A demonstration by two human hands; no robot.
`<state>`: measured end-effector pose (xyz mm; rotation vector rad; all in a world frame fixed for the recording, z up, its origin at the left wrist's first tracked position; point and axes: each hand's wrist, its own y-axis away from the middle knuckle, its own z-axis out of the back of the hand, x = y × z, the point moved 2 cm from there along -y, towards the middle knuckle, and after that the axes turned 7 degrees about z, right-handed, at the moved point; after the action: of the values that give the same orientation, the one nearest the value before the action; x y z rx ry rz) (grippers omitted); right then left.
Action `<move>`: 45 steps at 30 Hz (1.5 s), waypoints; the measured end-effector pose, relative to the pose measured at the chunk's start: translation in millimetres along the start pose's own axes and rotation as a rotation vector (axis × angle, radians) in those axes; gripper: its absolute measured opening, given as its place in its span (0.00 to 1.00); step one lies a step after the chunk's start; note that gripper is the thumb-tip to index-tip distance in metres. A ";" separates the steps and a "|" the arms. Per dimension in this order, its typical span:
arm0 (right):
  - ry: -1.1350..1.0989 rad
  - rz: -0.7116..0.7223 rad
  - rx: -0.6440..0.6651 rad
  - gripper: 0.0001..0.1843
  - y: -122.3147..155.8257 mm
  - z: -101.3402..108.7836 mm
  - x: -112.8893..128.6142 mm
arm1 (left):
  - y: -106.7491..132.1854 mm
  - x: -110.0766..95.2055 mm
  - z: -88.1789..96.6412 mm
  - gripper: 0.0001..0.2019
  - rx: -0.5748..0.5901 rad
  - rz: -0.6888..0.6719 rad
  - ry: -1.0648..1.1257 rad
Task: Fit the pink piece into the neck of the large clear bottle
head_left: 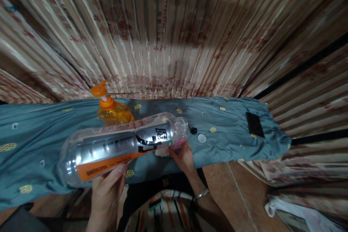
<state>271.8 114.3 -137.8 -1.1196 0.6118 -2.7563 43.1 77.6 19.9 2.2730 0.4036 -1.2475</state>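
Observation:
A large clear plastic bottle [119,145] with a silver and orange label lies on its side in the air above a table covered with a blue patterned cloth [231,134]. My left hand [108,188] grips it from below near its base. My right hand [183,156] is closed under the bottle's neck, pinching something pink against a whitish cloth that I cannot make out. The bottle's mouth is open and points right. A white cap [201,138] and a small black cap [193,130] lie on the cloth just right of the neck.
An orange pump bottle [111,110] of yellow liquid stands behind the clear bottle. A black rectangle [255,124] lies at the table's right end. Striped curtains hang behind. White plastic [293,214] lies on the floor at lower right.

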 end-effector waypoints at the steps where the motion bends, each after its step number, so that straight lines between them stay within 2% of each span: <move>1: 0.002 0.003 -0.001 0.25 0.1 -0.1 -0.2 | -0.5 0.5 0.2 0.21 0.006 0.003 0.005; 11: 0.025 -0.008 -0.012 0.29 2.5 -4.4 -4.4 | 2.4 1.1 2.9 0.18 -0.003 0.014 -0.034; 17: 0.001 0.006 -0.014 0.27 2.0 -3.8 -3.6 | 2.1 0.4 -0.5 0.22 -0.027 0.041 -0.037; 24: -0.034 -0.011 -0.014 0.26 2.2 -3.4 -3.9 | 5.7 -1.2 -1.5 0.14 -0.044 0.048 -0.045; 29: -0.055 -0.016 -0.013 0.23 2.4 -3.2 -3.5 | 5.6 -0.1 -1.8 0.15 -0.043 0.045 -0.035; 36: -0.024 -0.014 -0.015 0.25 3.0 -5.0 -4.3 | 5.3 3.3 0.8 0.15 -0.012 0.029 -0.060; 45: -0.009 -0.001 -0.013 0.26 3.0 -5.5 -4.1 | 6.9 4.1 2.4 0.18 -0.029 0.047 -0.026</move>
<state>270.8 114.3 -145.2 -1.1347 0.6285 -2.7504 46.9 70.6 17.4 2.2269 0.3552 -1.2383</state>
